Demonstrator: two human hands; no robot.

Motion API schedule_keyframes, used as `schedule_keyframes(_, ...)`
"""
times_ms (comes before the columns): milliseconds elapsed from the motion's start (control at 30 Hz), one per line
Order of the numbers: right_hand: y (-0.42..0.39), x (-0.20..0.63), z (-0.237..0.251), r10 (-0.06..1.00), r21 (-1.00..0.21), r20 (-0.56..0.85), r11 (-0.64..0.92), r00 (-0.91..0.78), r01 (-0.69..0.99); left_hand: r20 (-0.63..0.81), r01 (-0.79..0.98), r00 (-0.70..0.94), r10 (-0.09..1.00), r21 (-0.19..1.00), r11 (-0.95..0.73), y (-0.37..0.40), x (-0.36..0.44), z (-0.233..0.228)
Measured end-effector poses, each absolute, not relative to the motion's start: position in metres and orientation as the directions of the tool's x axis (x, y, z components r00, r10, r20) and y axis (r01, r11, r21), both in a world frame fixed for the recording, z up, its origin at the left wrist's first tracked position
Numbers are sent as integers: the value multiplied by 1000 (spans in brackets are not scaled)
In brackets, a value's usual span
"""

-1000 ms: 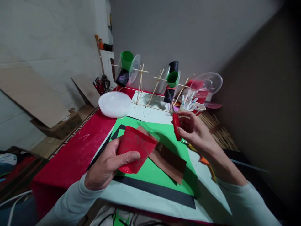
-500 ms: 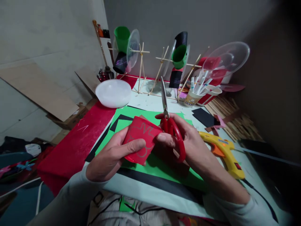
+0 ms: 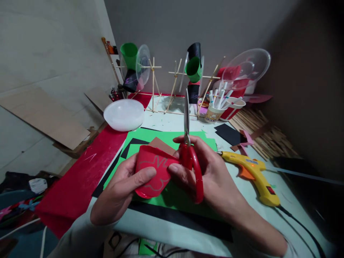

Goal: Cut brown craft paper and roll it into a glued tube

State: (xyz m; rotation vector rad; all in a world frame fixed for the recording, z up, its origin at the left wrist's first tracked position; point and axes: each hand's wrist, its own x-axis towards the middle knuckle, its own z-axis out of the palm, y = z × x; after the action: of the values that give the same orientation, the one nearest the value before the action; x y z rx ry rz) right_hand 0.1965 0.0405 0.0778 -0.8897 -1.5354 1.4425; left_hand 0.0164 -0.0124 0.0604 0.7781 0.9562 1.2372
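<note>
My left hand (image 3: pixel 119 188) holds a curled red paper piece (image 3: pixel 152 170) with a pale outline drawn on it, just above the green paper sheet (image 3: pixel 185 200). My right hand (image 3: pixel 206 172) grips red-handled scissors (image 3: pixel 189 150); their blades point up and away, closed together. The right thumb touches the red piece's right edge. A brown paper scrap (image 3: pixel 161 144) shows behind the red piece.
A yellow glue gun (image 3: pixel 252 172) lies to the right, its cable trailing toward me. A white bowl (image 3: pixel 124 114) sits at the left. Stick frames with green and black cups (image 3: pixel 194 68), a marker cup (image 3: pixel 215 109), clear bowls (image 3: pixel 245 64) and wooden sticks (image 3: pixel 266 134) line the back.
My right hand brought the scissors from the far right to the red piece, blades now upright. The glue gun came into view as the camera shifted.
</note>
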Motion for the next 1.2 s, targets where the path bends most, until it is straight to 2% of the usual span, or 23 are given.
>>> schedule_keyframes(167, 37, 194, 77, 911, -985, 158, 171, -382, -2, -166, -399, 13, 986, 904, 158, -14, 17, 61)
schedule_keyframes(267, 36, 194, 76, 914, -983, 162, 181, -373, 17, -99, -406, 10, 995, 909, 95, -13, 15, 58)
schedule_keyframes(433, 35, 195, 75, 919, -983, 156, 180, -363, 35, -79, -384, -105, 991, 923, 33, -12, 13, 55)
schedule_keyframes(733, 36, 192, 76, 918, -992, 62, 98, -392, 73, -186, -240, -124, 975, 959, 152, -10, 14, 69)
schedule_keyframes(1033, 40, 190, 73, 918, -982, 8, 81, -396, 169, -221, -371, -115, 968, 914, 165, -12, 24, 68)
schedule_keyframes(1200, 41, 191, 72, 933, -978, 22, 94, -360, 184, -213, -384, -32, 976, 904, 185, -11, 21, 66)
